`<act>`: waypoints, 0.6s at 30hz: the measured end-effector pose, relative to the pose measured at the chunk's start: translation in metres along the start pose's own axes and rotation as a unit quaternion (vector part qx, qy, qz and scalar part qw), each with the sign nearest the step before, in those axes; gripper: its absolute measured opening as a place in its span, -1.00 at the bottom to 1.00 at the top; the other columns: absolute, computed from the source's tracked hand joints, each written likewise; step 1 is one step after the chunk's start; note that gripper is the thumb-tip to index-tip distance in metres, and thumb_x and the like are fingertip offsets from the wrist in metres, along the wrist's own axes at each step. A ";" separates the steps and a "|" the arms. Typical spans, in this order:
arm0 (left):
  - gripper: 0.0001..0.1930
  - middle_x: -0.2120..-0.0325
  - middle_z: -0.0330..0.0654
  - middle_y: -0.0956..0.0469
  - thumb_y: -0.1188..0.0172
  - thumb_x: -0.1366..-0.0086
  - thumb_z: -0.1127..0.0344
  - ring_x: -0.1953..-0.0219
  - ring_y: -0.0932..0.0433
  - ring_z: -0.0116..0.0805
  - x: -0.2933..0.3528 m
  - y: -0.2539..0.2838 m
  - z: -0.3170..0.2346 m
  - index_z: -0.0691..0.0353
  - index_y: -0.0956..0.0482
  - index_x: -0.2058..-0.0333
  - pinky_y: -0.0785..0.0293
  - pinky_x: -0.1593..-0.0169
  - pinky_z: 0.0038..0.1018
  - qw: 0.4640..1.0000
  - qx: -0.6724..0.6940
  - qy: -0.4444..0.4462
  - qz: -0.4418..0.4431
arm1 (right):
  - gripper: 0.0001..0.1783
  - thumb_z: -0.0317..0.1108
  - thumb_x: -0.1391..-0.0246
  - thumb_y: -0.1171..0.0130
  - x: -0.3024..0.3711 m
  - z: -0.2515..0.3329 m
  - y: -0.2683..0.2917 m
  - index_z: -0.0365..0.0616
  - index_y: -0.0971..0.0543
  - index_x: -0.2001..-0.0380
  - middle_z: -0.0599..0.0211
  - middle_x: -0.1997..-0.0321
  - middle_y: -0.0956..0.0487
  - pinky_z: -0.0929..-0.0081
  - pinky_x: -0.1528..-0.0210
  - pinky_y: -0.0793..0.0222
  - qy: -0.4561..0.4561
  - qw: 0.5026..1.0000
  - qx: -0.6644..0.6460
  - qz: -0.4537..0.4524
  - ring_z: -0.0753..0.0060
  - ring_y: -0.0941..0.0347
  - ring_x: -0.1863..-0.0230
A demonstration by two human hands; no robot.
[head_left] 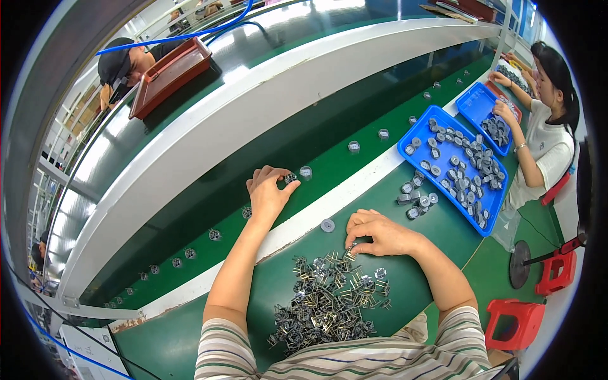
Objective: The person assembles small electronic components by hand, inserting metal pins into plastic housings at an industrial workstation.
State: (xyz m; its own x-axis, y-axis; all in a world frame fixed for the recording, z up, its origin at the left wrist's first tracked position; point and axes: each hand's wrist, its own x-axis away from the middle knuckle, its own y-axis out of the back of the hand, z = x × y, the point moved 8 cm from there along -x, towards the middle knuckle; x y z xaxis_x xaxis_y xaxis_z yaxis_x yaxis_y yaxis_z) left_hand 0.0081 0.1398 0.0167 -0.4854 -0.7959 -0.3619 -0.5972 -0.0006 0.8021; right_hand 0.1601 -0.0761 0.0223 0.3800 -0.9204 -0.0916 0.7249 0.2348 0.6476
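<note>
Over the green conveyor belt (pixel 329 163), my left hand (pixel 268 193) pinches a small round dark part (pixel 291 178) between thumb and fingers. Just right of it on the belt sits a small round transparent-sided part (pixel 306 172). My right hand (pixel 387 234) is closed at the edge of a loose pile of small black parts with brass-coloured pins (pixel 329 307). Its thumb and forefinger grip one pinned part (pixel 350 253). A single grey round cap (pixel 327 225) lies on the green tabletop between my hands.
A blue tray (pixel 411 134) of grey round caps stands to the right, with several loose caps (pixel 417 197) beside it. Similar small parts are spaced along the belt. A co-worker (pixel 550 126) works at another blue tray (pixel 470 101). A brown tray (pixel 166 79) rests on the upper shelf.
</note>
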 end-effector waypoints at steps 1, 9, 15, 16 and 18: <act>-0.68 0.26 -0.33 -0.61 -0.59 -0.10 0.10 0.00 -0.53 -0.26 0.001 -0.002 0.004 0.06 -0.81 0.21 -0.32 -0.13 -0.24 1.000 -0.002 0.000 -0.001 | -0.82 -0.36 -0.10 -0.49 -0.001 0.000 0.001 -0.04 -0.74 0.22 0.46 0.15 -0.58 0.25 -0.16 -0.33 0.002 1.000 0.003 -0.011 0.30 -0.48 -0.03; -0.37 -0.10 -0.12 -0.51 -0.59 -0.10 0.06 -0.22 -0.48 -0.08 0.005 0.013 -0.001 0.08 -0.61 -0.13 -0.45 -0.22 -0.05 0.965 -0.193 0.067 0.163 | -0.87 -0.40 -0.13 -0.43 0.006 -0.020 0.027 -0.19 -0.76 0.26 0.20 0.24 -0.69 0.22 0.09 -0.54 -0.068 0.992 -0.023 -0.103 0.10 -0.61 0.11; -0.76 0.24 -0.03 -0.65 -0.51 -0.09 0.39 0.10 -0.67 0.02 0.009 0.022 -0.002 0.27 -0.72 0.25 -0.59 -0.05 -0.17 0.968 -0.129 0.005 0.217 | -0.85 -0.42 -0.13 -0.45 0.006 -0.021 0.026 -0.20 -0.80 0.22 0.23 0.23 -0.73 0.27 0.06 -0.56 -0.061 0.993 -0.033 -0.091 0.17 -0.64 0.14; -0.77 0.23 -0.03 -0.66 -0.50 -0.10 0.40 0.12 -0.68 -0.01 0.010 0.026 -0.022 0.30 -0.72 0.25 -0.61 -0.01 -0.20 0.974 -0.091 -0.028 0.204 | -0.87 -0.42 -0.15 -0.44 0.008 -0.023 0.029 -0.20 -0.79 0.23 0.24 0.28 -0.72 0.28 0.14 -0.54 -0.053 0.992 -0.043 -0.108 0.25 -0.63 0.22; -0.78 0.22 -0.04 -0.65 -0.46 -0.14 0.45 0.17 -0.71 -0.15 0.013 0.024 -0.053 0.36 -0.71 0.23 -0.65 0.11 -0.30 0.980 0.040 -0.073 0.178 | -0.87 -0.40 -0.16 -0.44 0.010 -0.023 0.036 -0.20 -0.79 0.24 0.25 0.31 -0.72 0.30 0.20 -0.52 -0.114 0.985 -0.043 -0.121 0.30 -0.62 0.26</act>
State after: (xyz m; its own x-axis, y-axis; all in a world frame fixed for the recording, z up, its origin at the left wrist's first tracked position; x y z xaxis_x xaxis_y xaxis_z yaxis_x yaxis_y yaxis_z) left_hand 0.0209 0.0975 0.0566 -0.7550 -0.6419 -0.1337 -0.4184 0.3147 0.8520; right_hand 0.2036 -0.0695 0.0273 0.0584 -0.9967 -0.0566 0.8285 0.0168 0.5597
